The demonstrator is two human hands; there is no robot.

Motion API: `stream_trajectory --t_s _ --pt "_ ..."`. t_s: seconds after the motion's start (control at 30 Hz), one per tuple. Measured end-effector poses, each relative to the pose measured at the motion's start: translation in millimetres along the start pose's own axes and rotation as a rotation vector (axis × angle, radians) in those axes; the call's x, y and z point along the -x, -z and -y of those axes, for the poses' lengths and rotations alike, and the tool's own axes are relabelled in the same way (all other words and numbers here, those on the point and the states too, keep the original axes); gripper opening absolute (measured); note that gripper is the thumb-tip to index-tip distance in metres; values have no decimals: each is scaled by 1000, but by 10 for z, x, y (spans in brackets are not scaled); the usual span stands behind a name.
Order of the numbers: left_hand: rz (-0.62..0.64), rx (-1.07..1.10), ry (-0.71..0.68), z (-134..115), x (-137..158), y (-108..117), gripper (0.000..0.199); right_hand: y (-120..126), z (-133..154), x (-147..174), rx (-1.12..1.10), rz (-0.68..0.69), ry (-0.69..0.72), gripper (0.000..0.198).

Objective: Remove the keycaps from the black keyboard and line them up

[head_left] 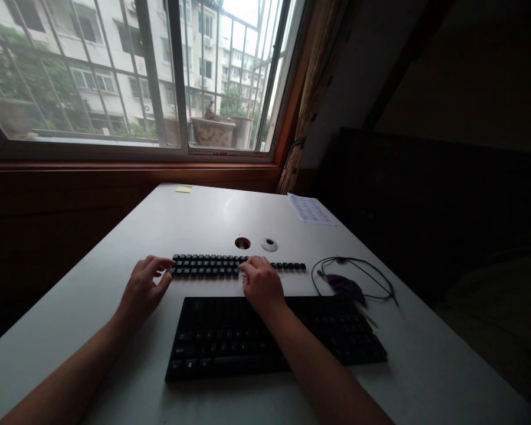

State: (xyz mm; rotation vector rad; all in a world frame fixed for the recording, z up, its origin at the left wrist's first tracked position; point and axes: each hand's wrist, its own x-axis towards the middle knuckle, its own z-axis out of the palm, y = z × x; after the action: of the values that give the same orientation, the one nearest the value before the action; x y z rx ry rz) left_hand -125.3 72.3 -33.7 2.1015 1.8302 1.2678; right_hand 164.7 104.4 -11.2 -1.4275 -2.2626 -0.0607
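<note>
A black keyboard (230,339) lies on the white desk (115,271) in front of me. Beyond it, loose black keycaps (207,265) are laid out in tidy rows, with a single row stretching right (292,266). My left hand (144,289) rests at the left end of the rows, its fingertips touching the keycaps there. My right hand (261,283) sits at the rows' right side, fingers curled down onto the keycaps. Whether either hand pinches a keycap is hidden by the fingers.
A cable hole (242,242) and its round cover (269,244) lie beyond the keycaps. A black looped cable (358,277) and a purple item (346,287) sit right of the keyboard. A printed sheet (312,209) and a yellow note (183,189) lie near the window.
</note>
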Motion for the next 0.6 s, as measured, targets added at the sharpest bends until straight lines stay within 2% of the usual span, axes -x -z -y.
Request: stream_trajectory --t_s 0.6 --pt "4 -4 -4 -8 11 12 22 -26 -4 0 21 82 44 31"
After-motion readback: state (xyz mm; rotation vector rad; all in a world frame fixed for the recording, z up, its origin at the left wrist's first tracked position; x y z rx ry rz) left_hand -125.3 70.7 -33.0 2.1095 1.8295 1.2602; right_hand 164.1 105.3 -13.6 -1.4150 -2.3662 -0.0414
